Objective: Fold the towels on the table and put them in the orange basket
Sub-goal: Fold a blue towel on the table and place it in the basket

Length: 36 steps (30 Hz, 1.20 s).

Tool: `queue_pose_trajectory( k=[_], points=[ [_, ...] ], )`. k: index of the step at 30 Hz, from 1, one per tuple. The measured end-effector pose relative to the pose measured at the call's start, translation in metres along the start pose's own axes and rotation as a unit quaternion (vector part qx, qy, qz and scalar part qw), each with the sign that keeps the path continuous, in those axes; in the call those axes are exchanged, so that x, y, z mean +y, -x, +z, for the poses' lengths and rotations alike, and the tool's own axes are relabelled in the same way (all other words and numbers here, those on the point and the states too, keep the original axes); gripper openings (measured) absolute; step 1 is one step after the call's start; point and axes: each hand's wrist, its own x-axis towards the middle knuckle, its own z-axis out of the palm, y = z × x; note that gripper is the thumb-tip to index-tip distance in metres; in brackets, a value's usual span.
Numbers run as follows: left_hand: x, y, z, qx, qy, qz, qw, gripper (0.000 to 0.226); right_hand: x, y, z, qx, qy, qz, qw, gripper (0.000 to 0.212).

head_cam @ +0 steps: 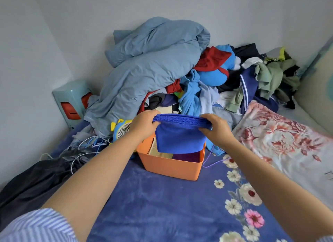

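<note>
A folded blue towel (179, 138) hangs over the orange basket (171, 168), which stands on the blue flowered blanket (153, 202). My left hand (145, 125) grips the towel's upper left corner and my right hand (215, 127) grips its upper right corner. The towel's lower edge dips just inside the basket's rim. Inside the basket lie a beige folded towel (161, 154) and a purple one (186, 157), partly hidden by the blue towel.
A big heap of clothes and a grey-blue duvet (144, 68) rises behind the basket. A small yellow-and-blue fan (120, 130) and cables (86, 148) lie left of it. A floral pillow (281, 144) lies right, dark clothing (36, 178) left, and a teal stool (72, 101) stands by the wall.
</note>
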Motion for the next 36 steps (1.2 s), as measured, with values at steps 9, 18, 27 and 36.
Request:
queue_pose_trajectory(
  k=[9,18,27,36],
  points=[
    [-0.071,-0.118,0.072,-0.04,0.199,-0.037,0.979,0.022,0.042,-0.107,0.071,0.015,0.015,0.08,0.997,0.037],
    [-0.126,-0.164,0.213,-0.225,0.279,-0.142,0.923,0.032,0.142,-0.145,0.168,-0.07,-0.097,0.245,0.962,0.04],
    [-0.138,-0.189,0.376,-0.255,0.233,-0.297,0.89,0.036,0.241,-0.186,0.266,-0.198,0.061,0.413,0.887,0.029],
    [-0.137,-0.212,0.457,-0.172,0.17,-0.3,0.923,0.027,0.315,-0.183,0.347,0.041,0.062,0.434,0.898,0.025]
  ],
)
